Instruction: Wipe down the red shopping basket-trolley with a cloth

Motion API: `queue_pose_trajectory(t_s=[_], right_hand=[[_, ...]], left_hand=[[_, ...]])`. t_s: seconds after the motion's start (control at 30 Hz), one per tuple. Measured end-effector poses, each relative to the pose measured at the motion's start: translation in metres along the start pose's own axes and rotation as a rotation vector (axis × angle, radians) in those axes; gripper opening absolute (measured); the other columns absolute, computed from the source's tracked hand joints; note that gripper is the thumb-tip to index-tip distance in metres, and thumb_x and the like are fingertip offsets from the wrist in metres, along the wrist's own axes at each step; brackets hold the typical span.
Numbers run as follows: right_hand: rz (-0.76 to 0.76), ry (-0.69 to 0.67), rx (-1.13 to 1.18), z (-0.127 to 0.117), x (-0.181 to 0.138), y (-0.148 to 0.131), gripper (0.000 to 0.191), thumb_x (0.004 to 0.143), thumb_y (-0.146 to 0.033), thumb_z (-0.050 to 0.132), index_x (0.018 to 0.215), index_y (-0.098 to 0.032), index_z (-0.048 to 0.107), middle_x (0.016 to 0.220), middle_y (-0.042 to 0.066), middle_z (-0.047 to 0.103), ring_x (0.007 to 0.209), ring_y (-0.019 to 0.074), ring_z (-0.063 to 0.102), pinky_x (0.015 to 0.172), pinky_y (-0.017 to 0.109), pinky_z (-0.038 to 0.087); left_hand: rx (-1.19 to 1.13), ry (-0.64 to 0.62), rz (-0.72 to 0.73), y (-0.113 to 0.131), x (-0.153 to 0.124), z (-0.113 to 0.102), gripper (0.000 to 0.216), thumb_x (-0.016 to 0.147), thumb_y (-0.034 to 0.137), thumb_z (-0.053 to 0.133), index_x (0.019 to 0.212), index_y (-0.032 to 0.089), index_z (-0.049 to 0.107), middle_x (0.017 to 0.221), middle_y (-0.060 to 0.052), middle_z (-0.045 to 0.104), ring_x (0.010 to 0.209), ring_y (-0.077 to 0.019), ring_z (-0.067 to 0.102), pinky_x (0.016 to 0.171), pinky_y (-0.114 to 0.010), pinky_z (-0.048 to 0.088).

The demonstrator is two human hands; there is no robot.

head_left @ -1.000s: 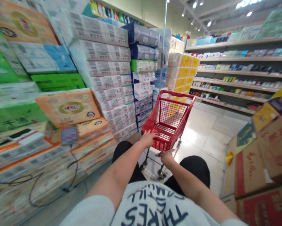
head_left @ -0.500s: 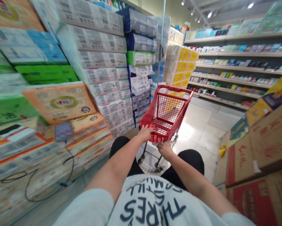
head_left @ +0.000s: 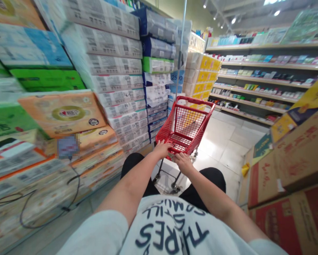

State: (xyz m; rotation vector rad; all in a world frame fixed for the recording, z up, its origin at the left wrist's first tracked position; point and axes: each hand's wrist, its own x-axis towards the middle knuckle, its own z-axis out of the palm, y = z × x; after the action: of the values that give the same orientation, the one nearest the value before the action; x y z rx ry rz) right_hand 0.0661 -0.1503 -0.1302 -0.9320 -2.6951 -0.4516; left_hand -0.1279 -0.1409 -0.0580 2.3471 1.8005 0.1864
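Directly in front of my knees stands a small red plastic shopping cart on a dark metal frame with casters. Nothing shows inside its mesh basket. My left hand rests on the near left corner of the basket, its fingers bent over the rim. Close beside it, my right hand has its fingers curled at the middle of the near edge. The fingertips of both hands are small and partly hidden against the red plastic.
On my left rise stacks of tissue packs with a cable hanging in front. Cardboard cartons line the right side. Beyond the cart, pale floor tiles lead to stocked shelves. A thin metal pole stands behind the cart.
My right hand has shifted slightly up and its fingers now lie higher on the basket's near edge. The left hand stays at the corner. The view has turned slightly.
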Motion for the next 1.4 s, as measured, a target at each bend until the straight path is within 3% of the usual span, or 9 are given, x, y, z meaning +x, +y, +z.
queue_pose_trajectory(t_s=[0.13,0.3,0.47,0.57,0.67,0.87,1.03,1.3,1.4], right_hand=[[0.026,-0.051,-0.008,0.002,-0.004,-0.003,0.025,0.094,-0.019,0.047,0.106,-0.021,0.068,0.104,0.011,0.062,0.095,0.023,0.047,0.079,0.036,0.036],[0.022,0.053,-0.026,-0.012,0.004,-0.004,0.029,0.096,-0.022,0.043,0.116,-0.021,0.064,0.103,0.01,0.061,0.094,0.023,0.046,0.081,0.036,0.035],[0.033,0.006,-0.022,-0.018,0.006,-0.002,0.026,0.094,-0.02,0.047,0.111,-0.023,0.066,0.099,0.009,0.059,0.092,0.0226,0.045,0.078,0.035,0.034],[0.052,0.08,-0.012,-0.026,0.011,-0.001,0.027,0.095,-0.021,0.044,0.112,-0.022,0.065,0.099,0.009,0.06,0.092,0.0222,0.045,0.08,0.035,0.034],[0.124,0.162,0.005,-0.034,0.016,-0.001,0.029,0.095,-0.021,0.042,0.114,-0.02,0.064,0.102,0.009,0.06,0.094,0.0219,0.045,0.084,0.034,0.033],[0.205,0.109,0.061,-0.035,0.01,-0.002,0.027,0.089,-0.017,0.049,0.111,-0.021,0.065,0.099,0.008,0.06,0.093,0.021,0.047,0.081,0.032,0.035],[0.297,0.2,0.05,-0.047,0.016,0.005,0.033,0.084,-0.018,0.051,0.115,-0.02,0.063,0.105,0.009,0.06,0.1,0.0233,0.046,0.088,0.033,0.034],[0.542,-0.093,0.091,-0.066,0.039,0.016,0.025,0.082,-0.028,0.053,0.094,-0.013,0.07,0.099,0.014,0.063,0.097,0.0261,0.052,0.081,0.034,0.035],[0.521,-0.144,0.11,-0.068,0.044,0.013,0.026,0.086,-0.027,0.049,0.095,-0.015,0.07,0.107,0.014,0.062,0.1,0.0257,0.053,0.082,0.035,0.035]], left_hand=[[-0.012,-0.002,0.017,-0.001,0.0,0.002,0.046,0.085,0.02,0.048,0.129,0.033,0.055,0.145,0.006,0.047,0.144,-0.0304,0.022,0.117,-0.058,0.011],[-0.024,0.015,0.011,-0.002,0.0,0.002,0.042,0.088,0.021,0.045,0.126,0.032,0.057,0.144,0.004,0.049,0.143,-0.0296,0.023,0.117,-0.057,0.011],[-0.03,0.019,0.015,-0.001,-0.001,0.0,0.042,0.086,0.021,0.049,0.125,0.033,0.058,0.144,0.004,0.049,0.143,-0.0293,0.023,0.117,-0.057,0.011],[-0.03,0.024,0.013,-0.002,-0.001,0.0,0.042,0.087,0.019,0.045,0.124,0.034,0.058,0.143,0.005,0.05,0.144,-0.0281,0.023,0.117,-0.057,0.011],[-0.036,0.027,-0.003,-0.002,0.0,0.001,0.047,0.085,0.013,0.043,0.124,0.031,0.059,0.142,0.003,0.052,0.143,-0.0289,0.024,0.117,-0.057,0.012],[-0.042,0.026,0.014,-0.004,0.001,0.003,0.049,0.082,0.012,0.044,0.124,0.033,0.059,0.142,0.005,0.051,0.143,-0.0281,0.024,0.117,-0.057,0.011],[-0.03,0.026,0.004,-0.006,0.002,0.004,0.058,0.079,0.009,0.044,0.13,0.035,0.054,0.143,0.007,0.049,0.144,-0.028,0.023,0.117,-0.058,0.011],[-0.037,-0.001,0.006,0.0,-0.002,0.001,0.05,0.082,0.013,0.042,0.125,0.034,0.058,0.143,0.008,0.049,0.143,-0.03,0.024,0.117,-0.059,0.012],[-0.023,-0.004,-0.004,0.001,-0.004,0.0,0.048,0.083,0.014,0.043,0.125,0.034,0.057,0.143,0.007,0.05,0.142,-0.0304,0.025,0.117,-0.058,0.013]])
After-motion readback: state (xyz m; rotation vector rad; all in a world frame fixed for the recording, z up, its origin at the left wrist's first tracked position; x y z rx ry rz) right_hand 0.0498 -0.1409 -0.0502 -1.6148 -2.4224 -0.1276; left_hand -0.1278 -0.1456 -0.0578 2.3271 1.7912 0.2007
